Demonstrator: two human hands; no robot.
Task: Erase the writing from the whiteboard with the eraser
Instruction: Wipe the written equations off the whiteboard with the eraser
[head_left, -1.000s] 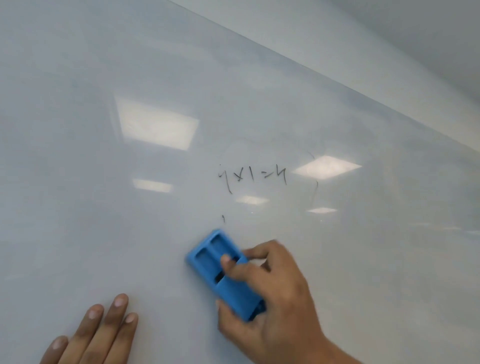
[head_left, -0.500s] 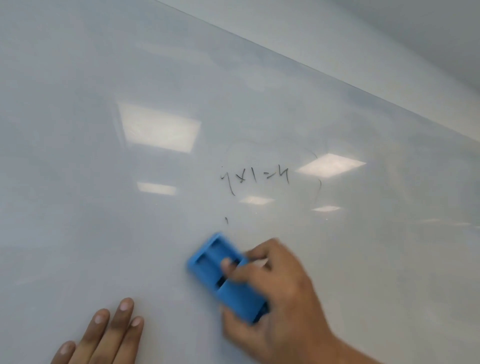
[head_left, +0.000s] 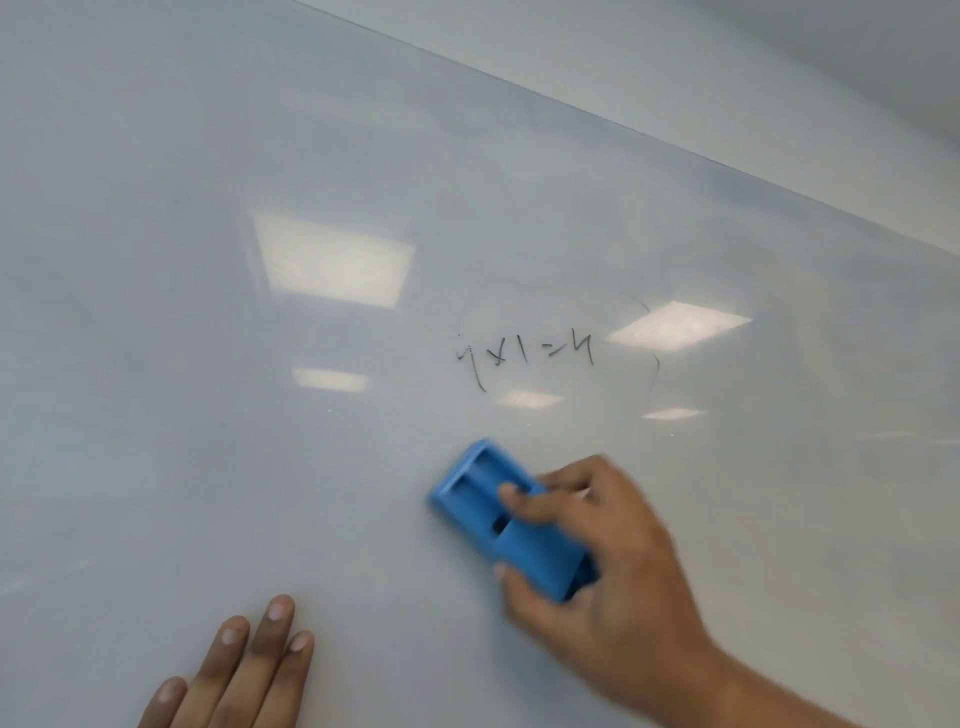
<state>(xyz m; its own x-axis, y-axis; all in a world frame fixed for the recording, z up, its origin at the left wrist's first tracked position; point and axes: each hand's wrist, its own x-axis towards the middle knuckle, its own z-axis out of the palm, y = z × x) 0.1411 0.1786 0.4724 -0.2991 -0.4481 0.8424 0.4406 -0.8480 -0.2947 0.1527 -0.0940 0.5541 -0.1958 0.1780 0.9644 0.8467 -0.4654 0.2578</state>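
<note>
A glossy whiteboard (head_left: 260, 467) fills nearly the whole view. Dark handwriting (head_left: 524, 358) sits near its middle, with a faint curved outline around it. Below the writing, my right hand (head_left: 613, 582) is shut on a blue plastic eraser (head_left: 483, 499), which is pressed flat against the board and tilted diagonally. The eraser's upper end lies a short way under the writing, not touching it. My left hand (head_left: 244, 670) rests flat on the board at the lower left, fingers spread, holding nothing.
Ceiling lights reflect as bright patches (head_left: 332, 265) on the board. The board's top edge runs diagonally across the upper right, with a plain wall (head_left: 727, 67) above it.
The eraser and my right hand have slid slightly right and up along the board. A small mark below the writing is gone. My left hand has barely moved.
</note>
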